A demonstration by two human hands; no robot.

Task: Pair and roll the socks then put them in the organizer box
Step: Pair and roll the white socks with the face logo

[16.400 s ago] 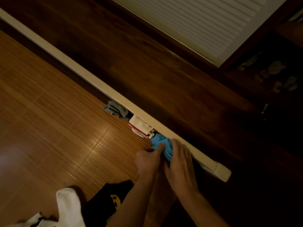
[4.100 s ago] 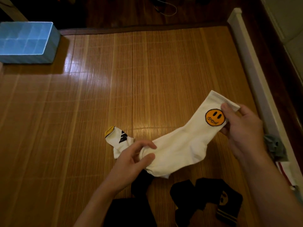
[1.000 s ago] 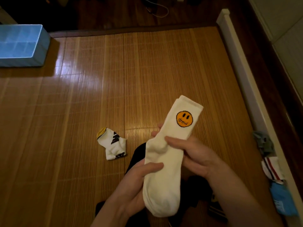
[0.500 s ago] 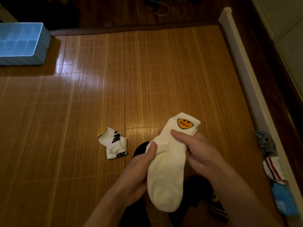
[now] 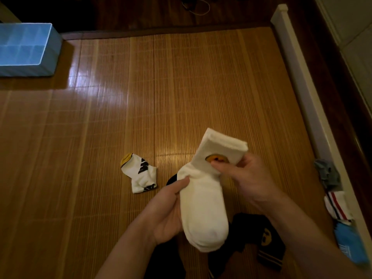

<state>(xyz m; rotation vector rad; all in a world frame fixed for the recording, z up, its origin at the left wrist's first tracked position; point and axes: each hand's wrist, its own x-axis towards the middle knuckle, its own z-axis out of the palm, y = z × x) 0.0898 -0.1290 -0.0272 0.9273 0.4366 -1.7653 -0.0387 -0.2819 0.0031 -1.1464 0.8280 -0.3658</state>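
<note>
I hold a pair of white socks with an orange smiley patch (image 5: 205,198) stacked together above the bamboo mat. My left hand (image 5: 167,214) grips the foot part from the left. My right hand (image 5: 247,178) pinches the leg part, its thumb covering the lower half of the smiley, and the cuff bends over above it. The blue organizer box (image 5: 48,55) with open compartments stands at the far left corner of the mat. A short white sock with black marks and a yellow toe (image 5: 141,174) lies left of my hands.
Black socks with a smiley patch (image 5: 265,240) lie under my hands. Along the white rail (image 5: 302,81) at the right sit three rolled pairs: grey (image 5: 327,175), white with red stripe (image 5: 337,206) and blue (image 5: 348,244). A cable (image 5: 198,8) lies on the dark floor beyond.
Since a second ago the white socks' cuff has folded down toward me, my right thumb has slid onto the smiley patch, and my left hand has shifted its grip on the foot part.
</note>
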